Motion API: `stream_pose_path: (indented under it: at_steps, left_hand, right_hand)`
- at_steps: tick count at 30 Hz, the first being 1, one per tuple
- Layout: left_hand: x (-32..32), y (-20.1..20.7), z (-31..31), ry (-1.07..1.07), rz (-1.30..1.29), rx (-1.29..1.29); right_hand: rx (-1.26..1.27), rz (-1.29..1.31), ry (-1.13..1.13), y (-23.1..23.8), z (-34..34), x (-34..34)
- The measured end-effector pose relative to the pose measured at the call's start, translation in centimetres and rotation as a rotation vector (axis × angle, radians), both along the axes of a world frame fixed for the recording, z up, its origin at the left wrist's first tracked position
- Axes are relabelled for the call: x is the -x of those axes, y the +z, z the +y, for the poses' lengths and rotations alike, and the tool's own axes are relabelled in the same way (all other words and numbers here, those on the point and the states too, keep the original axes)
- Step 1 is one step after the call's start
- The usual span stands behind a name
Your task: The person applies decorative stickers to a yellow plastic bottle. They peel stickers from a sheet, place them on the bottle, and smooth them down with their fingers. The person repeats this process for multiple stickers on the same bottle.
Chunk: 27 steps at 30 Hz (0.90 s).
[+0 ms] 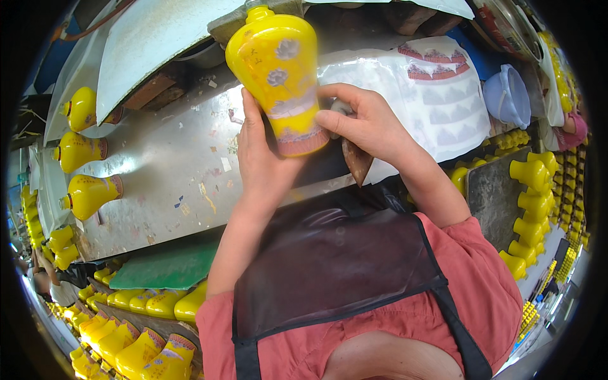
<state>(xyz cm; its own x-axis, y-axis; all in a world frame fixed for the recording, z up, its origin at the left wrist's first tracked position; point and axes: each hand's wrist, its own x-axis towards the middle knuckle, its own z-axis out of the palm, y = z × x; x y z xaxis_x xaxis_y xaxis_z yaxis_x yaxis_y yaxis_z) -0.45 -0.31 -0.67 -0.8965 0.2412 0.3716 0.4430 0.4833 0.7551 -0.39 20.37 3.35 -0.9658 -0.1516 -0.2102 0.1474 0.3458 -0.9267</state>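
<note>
In front of me a glossy yellow vase-shaped bottle (pixel 273 66) is held up at a tilt, its narrow neck pointing away. Pale flower decals sit on its side, and a pinkish patterned band rings its base. My left hand (pixel 269 168) grips the lower part, thumb along the left side; its other fingers are mostly hidden. At the bottle's right, my right hand (pixel 373 130) is closed, its thumb by the base. A brown pointed flat piece (pixel 356 161) sticks out below its fingers, with a crumpled greyish thing (pixel 342 107) beside the palm.
A metal worktable (pixel 164 171) carries scraps and several yellow bottles (pixel 92 195) lying at its left. Printed decal sheets (pixel 437 95) lie at the right, near a pale blue bucket (pixel 506 98). A green board (pixel 164 266) and many more bottles (pixel 136 351) are at lower left.
</note>
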Motion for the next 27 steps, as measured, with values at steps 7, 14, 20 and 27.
stream_pose_path:
  at_steps: [7,14,20,27]
  left_hand:
    - [0.0,-0.2,0.0,-0.004,-0.002,0.002]
    - [-0.3,-0.5,0.0,0.024,-0.027,-0.079]
    - [-1.5,0.2,0.3,0.087,0.077,-0.031]
    - [0.3,1.6,0.5,0.018,0.044,-0.011]
  right_hand:
    - [-0.007,-0.025,0.03,0.3,0.3,0.5]
    - [-0.025,0.129,-0.17,1.4,0.0,-0.5]
    - [0.136,0.032,-0.084,1.5,0.0,-1.0]
    - [0.017,-0.016,-0.043,0.9,-0.3,-1.0]
